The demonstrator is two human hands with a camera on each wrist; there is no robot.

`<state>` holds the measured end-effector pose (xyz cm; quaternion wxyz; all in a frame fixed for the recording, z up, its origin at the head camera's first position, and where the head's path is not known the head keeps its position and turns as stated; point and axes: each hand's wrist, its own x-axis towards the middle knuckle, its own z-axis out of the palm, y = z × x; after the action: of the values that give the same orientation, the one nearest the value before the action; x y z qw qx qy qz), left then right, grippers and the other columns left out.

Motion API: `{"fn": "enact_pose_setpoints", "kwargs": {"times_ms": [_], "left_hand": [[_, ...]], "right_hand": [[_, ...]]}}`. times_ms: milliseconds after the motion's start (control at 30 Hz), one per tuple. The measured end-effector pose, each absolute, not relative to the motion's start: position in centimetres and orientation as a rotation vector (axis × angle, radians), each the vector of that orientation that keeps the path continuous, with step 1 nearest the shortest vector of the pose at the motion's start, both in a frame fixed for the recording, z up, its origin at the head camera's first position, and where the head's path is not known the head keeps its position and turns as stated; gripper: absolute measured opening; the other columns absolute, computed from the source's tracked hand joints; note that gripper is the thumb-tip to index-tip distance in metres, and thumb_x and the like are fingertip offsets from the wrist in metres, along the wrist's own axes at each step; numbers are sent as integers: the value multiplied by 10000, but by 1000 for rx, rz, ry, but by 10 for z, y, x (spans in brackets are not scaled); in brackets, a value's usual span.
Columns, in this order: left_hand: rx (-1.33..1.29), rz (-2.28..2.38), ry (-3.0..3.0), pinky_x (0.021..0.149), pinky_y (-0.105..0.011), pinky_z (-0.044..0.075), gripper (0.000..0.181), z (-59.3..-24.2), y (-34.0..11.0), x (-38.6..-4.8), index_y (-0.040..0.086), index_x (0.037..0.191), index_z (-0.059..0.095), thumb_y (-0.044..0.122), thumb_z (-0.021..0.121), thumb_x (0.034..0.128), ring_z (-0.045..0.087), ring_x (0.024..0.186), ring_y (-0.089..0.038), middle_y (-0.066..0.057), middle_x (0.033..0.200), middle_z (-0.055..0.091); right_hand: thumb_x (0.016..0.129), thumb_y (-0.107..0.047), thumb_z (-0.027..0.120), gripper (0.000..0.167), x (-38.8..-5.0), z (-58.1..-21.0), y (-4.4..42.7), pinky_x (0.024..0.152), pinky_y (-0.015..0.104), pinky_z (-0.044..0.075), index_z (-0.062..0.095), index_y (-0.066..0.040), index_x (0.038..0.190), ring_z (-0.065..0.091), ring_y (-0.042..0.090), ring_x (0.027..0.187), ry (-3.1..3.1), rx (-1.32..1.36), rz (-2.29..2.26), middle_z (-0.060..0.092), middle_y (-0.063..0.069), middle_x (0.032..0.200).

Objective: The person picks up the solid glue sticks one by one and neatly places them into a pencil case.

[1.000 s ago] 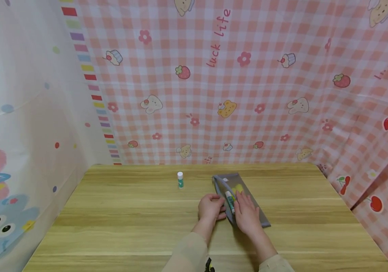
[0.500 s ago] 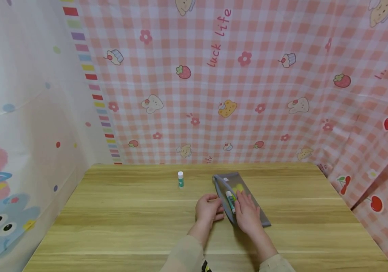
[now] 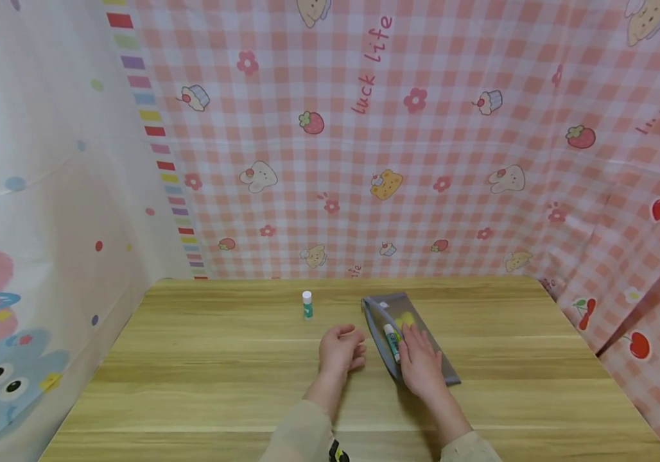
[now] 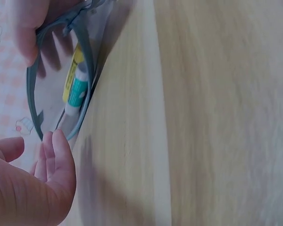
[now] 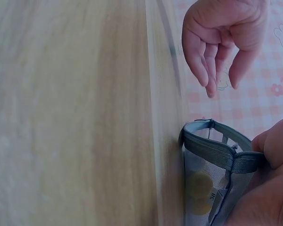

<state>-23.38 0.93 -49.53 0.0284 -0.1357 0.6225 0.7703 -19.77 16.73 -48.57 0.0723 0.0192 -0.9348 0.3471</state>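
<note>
A grey mesh zip pouch (image 3: 395, 304) lies on the table with its long side gaping. Inside it are a green-and-white glue stick (image 4: 77, 93) and a yellow item (image 4: 70, 80) whose kind I cannot tell; round yellow shapes (image 5: 199, 185) show through the mesh. My right hand (image 3: 422, 364) lies over the pouch and grips its rim, thumb on one side and fingers behind. My left hand (image 3: 338, 350) hovers to the left of the opening, fingers loosely bent and holding nothing. Another glue stick (image 3: 307, 305), white-capped, stands upright farther back on the left.
The wooden table (image 3: 208, 372) reaches back to a pink checked cloth (image 3: 330, 160). A white patterned cloth (image 3: 52, 192) hangs along the left side, and a cherry-print cloth (image 3: 653, 282) along the right.
My left hand has come away from the pouch's edge and moved left. The right hand and the pouch have stayed in place, and the pouch's mouth gapes slightly wider.
</note>
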Motion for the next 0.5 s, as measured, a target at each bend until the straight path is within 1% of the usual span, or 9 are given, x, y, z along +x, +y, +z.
{"fn": "enact_pose_setpoints", "kwargs": {"times_ms": [233,500], "left_hand": [[-441,2406,1908,539,-278,584,393,-495,-6,-235,-96,1233,552,66,688,902,651,650,-127,-137,908,708],[-462,2417,1926,540,-273,581,387,-495,-22,-239,-86,1221,557,88,697,906,653,662,-132,-114,894,711]], "right_hand": [[1045,-106,400,434,-199,-487,167,1026,805,131,424,90,1431,250,538,1381,-2809,62,1041,342,319,1494],[1050,-117,397,437,-199,-486,167,1031,801,121,418,86,1437,239,535,1386,-2818,54,1053,327,317,1503]]}}
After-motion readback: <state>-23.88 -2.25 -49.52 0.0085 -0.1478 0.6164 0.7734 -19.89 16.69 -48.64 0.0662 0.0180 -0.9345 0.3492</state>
